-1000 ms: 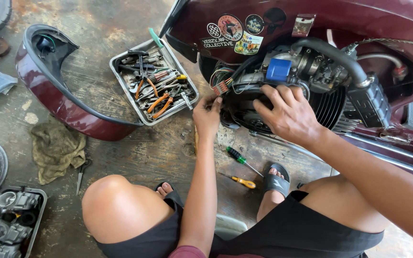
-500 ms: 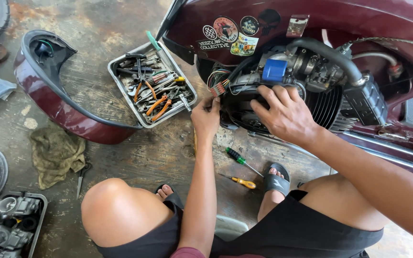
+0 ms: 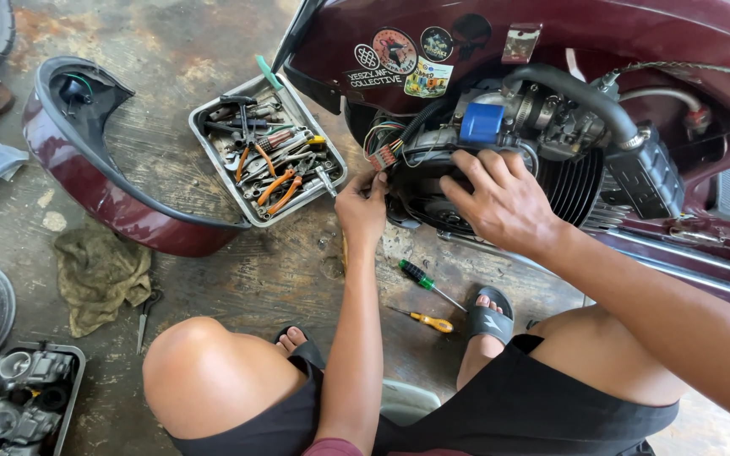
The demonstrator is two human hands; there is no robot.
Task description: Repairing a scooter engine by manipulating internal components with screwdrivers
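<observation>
Both my hands work the black round engine cover (image 3: 433, 207): left hand (image 3: 363, 207) pinches its edge; right hand (image 3: 500, 203) lies spread wide; its axis I cannot tell

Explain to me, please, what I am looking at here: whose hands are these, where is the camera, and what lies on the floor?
The camera sits on the person's head and looks down, so you see their own knees, arms and both hands. The person squats on a concrete floor beside a dark red scooter with its engine uncovered. The left hand pinches something small at the engine's edge, near a bundle of wires; what it pinches is too small to tell. The right hand lies spread on the black round engine cover, holding nothing that shows. On the floor lie a metal tray of pliers and wrenches, a removed dark red side panel, a rag, a green screwdriver, a yellow screwdriver, and a second tray of metal parts.
</observation>
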